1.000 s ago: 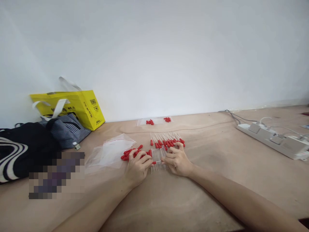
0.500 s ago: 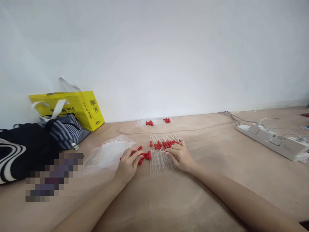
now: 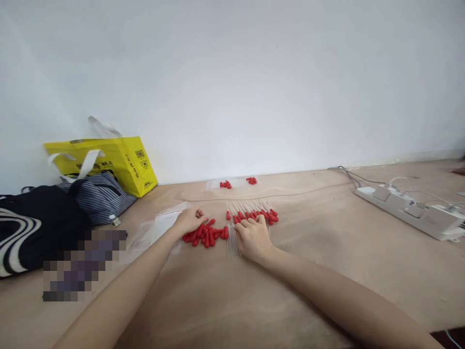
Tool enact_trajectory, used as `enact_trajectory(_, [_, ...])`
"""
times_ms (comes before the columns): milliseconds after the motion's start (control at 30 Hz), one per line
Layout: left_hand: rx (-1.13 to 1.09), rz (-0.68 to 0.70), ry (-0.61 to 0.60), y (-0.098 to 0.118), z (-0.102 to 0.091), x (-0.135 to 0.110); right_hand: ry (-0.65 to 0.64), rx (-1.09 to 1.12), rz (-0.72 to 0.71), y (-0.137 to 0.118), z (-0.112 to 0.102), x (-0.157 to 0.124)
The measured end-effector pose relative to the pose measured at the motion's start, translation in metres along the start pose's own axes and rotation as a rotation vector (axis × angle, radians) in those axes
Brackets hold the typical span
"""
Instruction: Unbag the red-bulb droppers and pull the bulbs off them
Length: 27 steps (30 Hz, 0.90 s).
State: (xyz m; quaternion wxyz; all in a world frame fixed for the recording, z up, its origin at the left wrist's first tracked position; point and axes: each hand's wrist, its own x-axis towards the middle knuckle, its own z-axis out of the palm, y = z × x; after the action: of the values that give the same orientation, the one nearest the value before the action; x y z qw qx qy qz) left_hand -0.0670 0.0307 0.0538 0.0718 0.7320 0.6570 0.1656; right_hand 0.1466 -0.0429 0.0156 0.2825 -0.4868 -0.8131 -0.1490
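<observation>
My left hand (image 3: 191, 219) hovers over the edge of the clear plastic bags, just behind a pile of red rubber bulbs (image 3: 201, 236). Its fingers are loosely curled and apart, with nothing visible in them. My right hand (image 3: 254, 237) lies over a row of thin clear tubes (image 3: 232, 242), its fingers bent down among them; whatever they grip is hidden beneath. Beyond its knuckles, several droppers (image 3: 250, 213) lie side by side, red bulbs towards me and pale stems pointing away.
At the wall lies a flat clear bag (image 3: 238, 184) with red-bulbed pieces. Zip bags (image 3: 163, 220) spread left of the pile. Further left are a yellow bag (image 3: 141, 165), a striped pouch (image 3: 105, 194) and a black bag (image 3: 39, 228). A power strip (image 3: 410, 213) stands right.
My left hand has drawn off the red bulbs, up and left, uncovering the pile. My right hand has come left and nearer, from beside the droppers onto the clear tubes.
</observation>
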Motion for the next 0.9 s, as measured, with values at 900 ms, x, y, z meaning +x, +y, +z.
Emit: enact_trajectory(900, [0.194,-0.066,-0.008,0.083,0.037,0.02,0.076,0.178,0.089,0.07,-0.027,-0.033])
